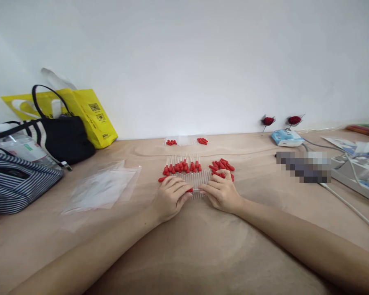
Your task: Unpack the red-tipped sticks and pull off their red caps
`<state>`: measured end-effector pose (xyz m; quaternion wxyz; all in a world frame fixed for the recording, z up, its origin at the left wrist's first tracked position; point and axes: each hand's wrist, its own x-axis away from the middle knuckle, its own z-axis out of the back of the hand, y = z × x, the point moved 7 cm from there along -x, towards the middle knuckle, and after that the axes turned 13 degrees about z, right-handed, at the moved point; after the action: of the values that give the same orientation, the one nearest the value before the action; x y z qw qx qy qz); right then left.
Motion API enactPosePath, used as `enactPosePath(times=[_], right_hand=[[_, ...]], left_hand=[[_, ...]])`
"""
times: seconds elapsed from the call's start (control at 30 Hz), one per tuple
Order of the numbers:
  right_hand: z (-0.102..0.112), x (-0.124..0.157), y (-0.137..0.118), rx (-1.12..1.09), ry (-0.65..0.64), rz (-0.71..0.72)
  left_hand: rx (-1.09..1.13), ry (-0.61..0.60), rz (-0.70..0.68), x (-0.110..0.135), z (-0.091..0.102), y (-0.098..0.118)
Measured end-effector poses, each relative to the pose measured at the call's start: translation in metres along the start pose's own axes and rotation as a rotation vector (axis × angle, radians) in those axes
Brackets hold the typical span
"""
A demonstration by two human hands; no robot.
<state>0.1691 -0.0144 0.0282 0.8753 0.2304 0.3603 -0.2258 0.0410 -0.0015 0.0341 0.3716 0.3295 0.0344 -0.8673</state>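
Clear plastic droppers with red rubber bulbs (184,169) lie in a row on the tan table (184,254), straight ahead of me. Loose red bulbs (223,165) are heaped to their right. My left hand (170,198) rests at the near end of the row, fingers curled together over a red bulb and a clear tube. My right hand (221,191) lies beside it with fingers bent, fingertips touching the clear tubes. The two hands almost meet at the tube ends. What each pinches is partly hidden.
Clear plastic bags (101,189) lie at the left. A black handbag (64,137), a yellow bag (92,114) and a striped bag (17,180) stand further left. Small packets of red bulbs (186,141) sit by the wall. Cables, a white box (356,174) and papers are at the right.
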Motion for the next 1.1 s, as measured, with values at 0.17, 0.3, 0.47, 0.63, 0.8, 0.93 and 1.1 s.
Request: enactPosePath(times=[0.17, 0.3, 0.47, 0.63, 0.8, 0.93, 1.1], right_hand=[[0.002, -0.001, -0.004, -0.011, -0.014, 0.038], [0.004, -0.001, -0.005, -0.018, 0.008, 0.050], [0.005, 0.000, -0.006, -0.030, 0.026, 0.064], [0.006, 0.000, -0.006, -0.035, 0.042, 0.056], [0.011, 0.008, 0.011, -0.017, 0.058, -0.052], [0.009, 0.016, 0.027, 0.010, 0.064, -0.204], [0.002, 0.021, 0.035, 0.050, 0.023, -0.320]], left_hand=[[-0.141, 0.118, -0.051, 0.004, 0.008, 0.008], [-0.190, 0.135, -0.068, 0.007, 0.013, 0.011], [-0.219, 0.164, -0.083, 0.008, 0.016, 0.014], [-0.214, 0.166, -0.073, 0.008, 0.015, 0.016], [-0.190, 0.182, 0.215, 0.006, 0.032, -0.027], [-0.128, 0.122, 0.644, 0.004, 0.045, -0.091], [0.018, -0.111, 0.979, 0.014, 0.026, -0.134]])
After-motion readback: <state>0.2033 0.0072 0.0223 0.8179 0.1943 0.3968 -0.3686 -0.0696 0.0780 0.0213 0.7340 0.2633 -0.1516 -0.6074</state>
